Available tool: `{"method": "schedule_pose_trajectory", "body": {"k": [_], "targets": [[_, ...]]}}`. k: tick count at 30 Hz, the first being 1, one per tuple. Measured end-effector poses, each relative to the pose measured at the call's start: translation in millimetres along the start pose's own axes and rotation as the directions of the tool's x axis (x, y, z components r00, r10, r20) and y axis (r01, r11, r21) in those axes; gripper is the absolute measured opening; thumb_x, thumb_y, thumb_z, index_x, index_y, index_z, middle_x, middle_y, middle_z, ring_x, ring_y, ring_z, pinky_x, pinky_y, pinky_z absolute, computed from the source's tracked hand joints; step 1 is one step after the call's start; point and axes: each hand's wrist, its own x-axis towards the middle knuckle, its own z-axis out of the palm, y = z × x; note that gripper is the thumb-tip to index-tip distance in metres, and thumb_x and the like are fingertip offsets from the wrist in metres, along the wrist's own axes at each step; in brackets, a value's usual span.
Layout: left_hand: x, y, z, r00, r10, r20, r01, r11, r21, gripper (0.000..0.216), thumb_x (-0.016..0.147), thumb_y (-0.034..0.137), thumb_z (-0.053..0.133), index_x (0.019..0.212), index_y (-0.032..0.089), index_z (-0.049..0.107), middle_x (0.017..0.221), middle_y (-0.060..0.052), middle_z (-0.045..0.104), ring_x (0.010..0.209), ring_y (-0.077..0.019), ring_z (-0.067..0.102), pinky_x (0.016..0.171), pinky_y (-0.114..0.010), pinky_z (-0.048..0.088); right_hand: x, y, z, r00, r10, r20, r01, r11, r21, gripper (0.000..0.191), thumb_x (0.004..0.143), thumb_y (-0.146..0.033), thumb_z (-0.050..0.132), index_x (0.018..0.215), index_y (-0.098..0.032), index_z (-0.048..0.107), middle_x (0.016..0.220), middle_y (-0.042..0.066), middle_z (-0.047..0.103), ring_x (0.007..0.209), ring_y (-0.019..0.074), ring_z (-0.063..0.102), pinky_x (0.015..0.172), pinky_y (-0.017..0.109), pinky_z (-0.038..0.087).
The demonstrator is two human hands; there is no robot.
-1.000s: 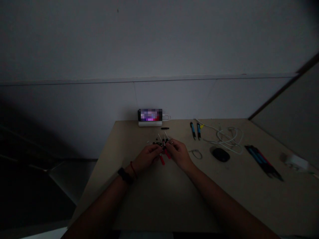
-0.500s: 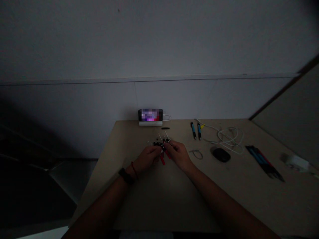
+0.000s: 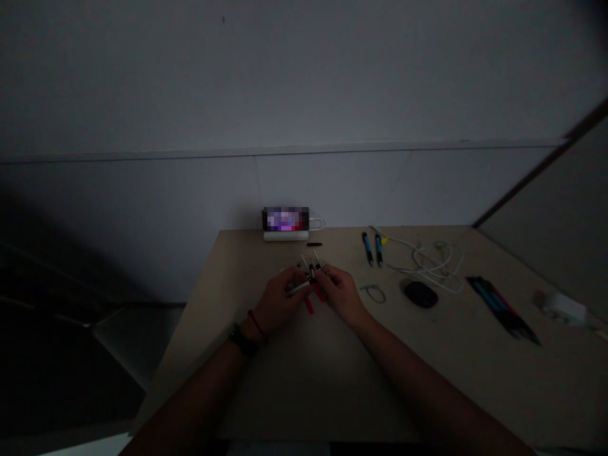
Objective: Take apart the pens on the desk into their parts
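Note:
My left hand (image 3: 285, 294) is closed, with a slim pale rod (image 3: 299, 288) showing at its fingertips, perhaps a pen part. My right hand (image 3: 338, 288) pinches a red and black pen part (image 3: 318, 291); the fingers cover much of it. The fingertips of both hands nearly meet. Just below them shows another red piece (image 3: 309, 305), which looks like a pen barrel. Beyond the fingers, thin light rods (image 3: 304, 259), like pen refills, stick up and away. Dim light and small size hide how these parts join.
On the table (image 3: 294, 392) stands a lit phone (image 3: 285, 220) against the wall. A short black piece (image 3: 314, 244) lies before it. To the right are two blue-black pens (image 3: 368, 249), a white cable (image 3: 427, 269), a thin loop (image 3: 375, 293), a black mouse (image 3: 420, 294), several pens (image 3: 503, 310) and a white adapter (image 3: 565, 309).
The left hand has turned and lifted its fingers slightly; a pale rod now shows there where dark parts showed before. The right hand stays almost in place.

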Motion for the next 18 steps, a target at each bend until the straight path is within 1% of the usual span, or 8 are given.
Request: {"method": "schedule_pose_trajectory", "body": {"k": [3,6,10,13,15,18], "targets": [[-0.4,-1.1,-0.7,0.999,0.047,0.009,-0.047,0.995,0.084,0.024,0.091,0.043,0.062,0.093,0.019,0.065,0.089,-0.004,0.068,0.082,-0.0175,0.063,0.075,-0.028,0.049,0.3,-0.6,0.6,1.000,-0.003,-0.003,0.003,1.000,-0.002,0.050,0.082,-0.065,0.060,0.059,-0.022,0.050,0.050,-0.004,0.044,0.047,0.0119,0.038,0.046,0.026,0.029],[-1.2,-0.2,-1.4,0.996,0.081,0.026,-0.084,0.985,0.149,0.028,0.097,0.042,0.051,0.092,0.018,0.065,0.083,-0.004,0.067,0.076,-0.0168,0.061,0.071,-0.028,0.046,0.2,-0.8,1.6,1.000,-0.010,-0.001,0.010,1.000,0.003,0.050,0.081,-0.065,0.061,0.059,-0.022,0.050,0.051,-0.004,0.044,0.048,0.0119,0.039,0.047,0.026,0.029],[-2.1,0.6,-2.1,0.994,0.107,0.036,-0.112,0.964,0.243,0.036,0.101,0.039,0.043,0.080,0.017,0.061,0.074,-0.003,0.064,0.070,-0.0160,0.057,0.067,-0.027,0.040,-1.0,-0.2,2.7,1.000,-0.002,0.031,0.001,1.000,0.032,0.048,0.082,-0.065,0.060,0.062,-0.022,0.052,0.053,-0.004,0.046,0.049,0.0122,0.040,0.047,0.026,0.030],[-2.2,1.1,-2.4,0.993,0.113,0.042,-0.120,0.956,0.267,0.039,0.101,0.038,0.040,0.075,0.017,0.059,0.072,-0.003,0.062,0.067,-0.0155,0.055,0.065,-0.027,0.038,-1.8,-0.4,3.1,0.999,0.003,0.043,-0.004,1.000,0.025,0.047,0.082,-0.065,0.060,0.064,-0.022,0.053,0.054,-0.004,0.046,0.050,0.0124,0.040,0.046,0.026,0.030],[-2.4,2.4,-2.4,0.992,0.119,0.043,-0.126,0.961,0.248,0.036,0.101,0.039,0.042,0.080,0.017,0.061,0.075,-0.003,0.064,0.068,-0.0153,0.056,0.065,-0.027,0.038,-2.0,-0.9,3.3,0.999,0.002,0.048,-0.003,1.000,0.017,0.047,0.082,-0.065,0.060,0.065,-0.022,0.054,0.054,-0.004,0.045,0.050,0.0124,0.039,0.046,0.026,0.030],[-3.2,4.9,-2.1,0.992,0.123,0.024,-0.125,0.966,0.224,0.024,0.096,0.041,0.054,0.096,0.018,0.064,0.081,-0.002,0.067,0.070,-0.0150,0.059,0.066,-0.026,0.040,-1.8,-1.6,3.4,0.999,-0.004,0.041,0.003,1.000,0.009,0.046,0.081,-0.065,0.060,0.065,-0.022,0.054,0.054,-0.004,0.045,0.049,0.0124,0.039,0.045,0.026,0.029]]}}
